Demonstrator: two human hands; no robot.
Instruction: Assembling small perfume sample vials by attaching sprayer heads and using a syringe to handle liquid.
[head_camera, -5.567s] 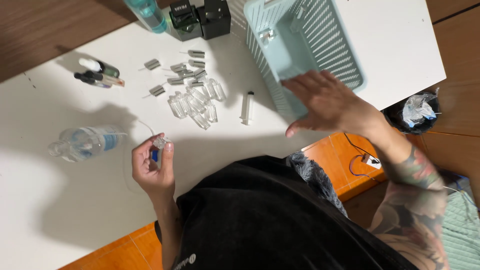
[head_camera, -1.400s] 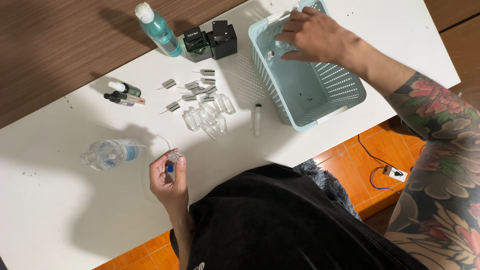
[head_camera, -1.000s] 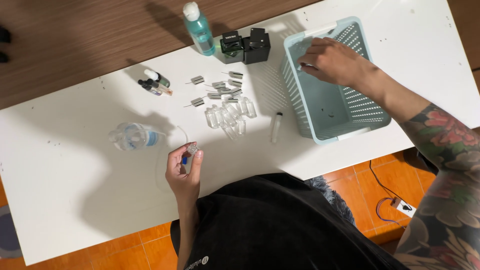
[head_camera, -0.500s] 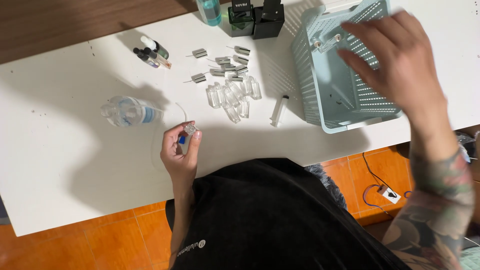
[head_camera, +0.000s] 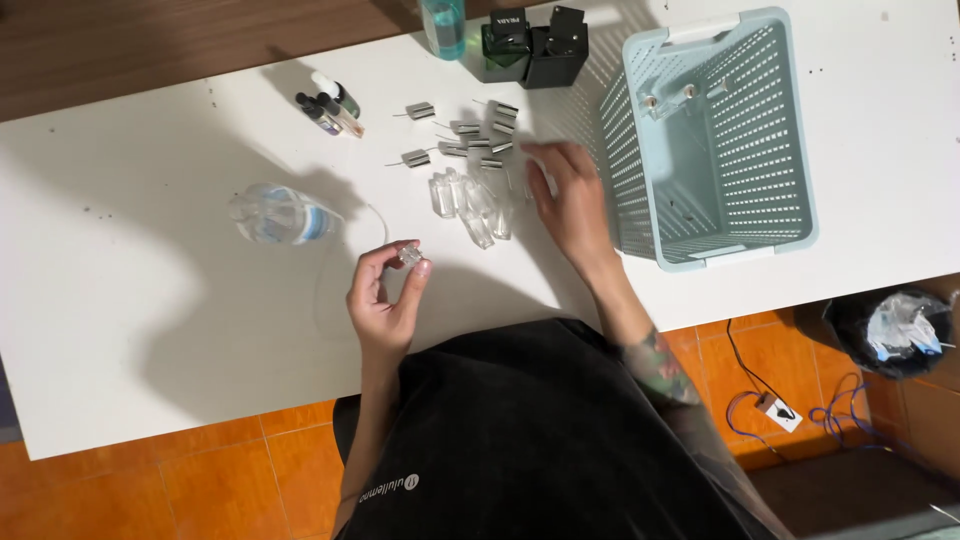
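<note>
My left hand (head_camera: 385, 300) pinches a small clear glass vial (head_camera: 410, 256); my right hand (head_camera: 570, 200) lies spread flat just beside more clear vials (head_camera: 470, 195), holding nothing.

My left hand (head_camera: 385, 300) pinches a small clear vial (head_camera: 410, 256) between thumb and fingertips. My right hand (head_camera: 568, 200) lies flat with loose fingers on the white table (head_camera: 150, 330), touching the cluster of glass vials (head_camera: 470, 195). A pale blue basket (head_camera: 715, 135) stands just right of it.
</note>
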